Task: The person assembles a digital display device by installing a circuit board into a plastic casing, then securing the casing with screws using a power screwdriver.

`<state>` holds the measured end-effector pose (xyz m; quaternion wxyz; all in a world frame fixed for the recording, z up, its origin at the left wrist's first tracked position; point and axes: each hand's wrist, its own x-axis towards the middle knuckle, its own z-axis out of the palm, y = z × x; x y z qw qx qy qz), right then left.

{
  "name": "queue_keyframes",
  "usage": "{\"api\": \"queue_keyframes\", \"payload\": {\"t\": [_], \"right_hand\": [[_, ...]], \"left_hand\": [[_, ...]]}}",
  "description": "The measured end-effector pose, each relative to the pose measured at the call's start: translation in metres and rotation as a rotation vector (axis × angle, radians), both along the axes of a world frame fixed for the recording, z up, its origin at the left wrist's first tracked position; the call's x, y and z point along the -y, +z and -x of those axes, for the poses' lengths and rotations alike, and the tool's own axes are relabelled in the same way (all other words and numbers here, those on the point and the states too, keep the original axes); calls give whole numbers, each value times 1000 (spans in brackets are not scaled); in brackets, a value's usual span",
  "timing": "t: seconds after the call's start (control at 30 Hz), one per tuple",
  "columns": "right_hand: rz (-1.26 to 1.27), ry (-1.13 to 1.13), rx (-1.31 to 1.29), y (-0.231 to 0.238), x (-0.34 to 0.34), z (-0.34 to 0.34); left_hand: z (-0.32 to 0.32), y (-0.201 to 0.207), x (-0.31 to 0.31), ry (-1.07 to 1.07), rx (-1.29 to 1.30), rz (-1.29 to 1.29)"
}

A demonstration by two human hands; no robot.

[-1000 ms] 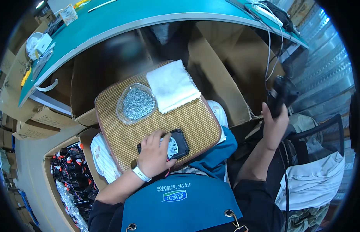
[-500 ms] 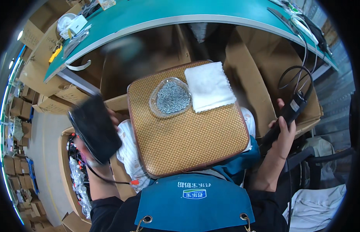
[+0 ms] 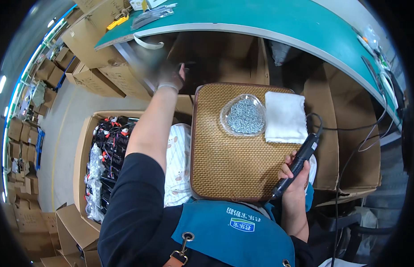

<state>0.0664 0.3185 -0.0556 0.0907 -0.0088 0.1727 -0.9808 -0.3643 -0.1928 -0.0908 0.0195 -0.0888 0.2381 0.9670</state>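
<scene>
My right hand [image 3: 296, 174] is closed round a black electric screwdriver [image 3: 300, 160], held tilted over the right front of a woven mat-covered board [image 3: 233, 164] on my lap. On the board are a clear dish [image 3: 223, 116] of small silvery screws [image 3: 247, 115] and a folded white cloth [image 3: 285, 118]. My left hand [image 3: 173, 79] reaches forward and left, under the bench edge, near an open carton [image 3: 220, 58]. A blurred patch and dark surroundings hide most of its fingers, and what it holds, if anything, cannot be made out.
A green bench [image 3: 242, 18] spans the far side. To my left, a carton [image 3: 82, 164] holds several black cabled devices [image 3: 113, 147] and clear wrapping. Another open carton [image 3: 322, 129] stands at the right. The screwdriver's cable [image 3: 345, 129] runs up to the bench.
My left arm has swung forward under the bench; the black boxy device with a cable it held no longer shows clearly. The screwdriver has come inward over the board. My view has shifted left.
</scene>
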Motion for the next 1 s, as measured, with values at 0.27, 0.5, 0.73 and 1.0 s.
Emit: {"api": "queue_keyframes", "payload": {"t": [0.27,0.5,0.73,1.0], "right_hand": [[-6,-10,144,-11,-5,-4],[19,49,23,-7,-13,-7],[3,85,27,4,-1,3],[-10,115,-1,3,-3,2]], "left_hand": [[-42,-12,-121,-111,182,589],[-144,54,-111,63,-74,867],[-304,-11,114,574,442,2177],[-360,-72,156,63,506,2723]]}}
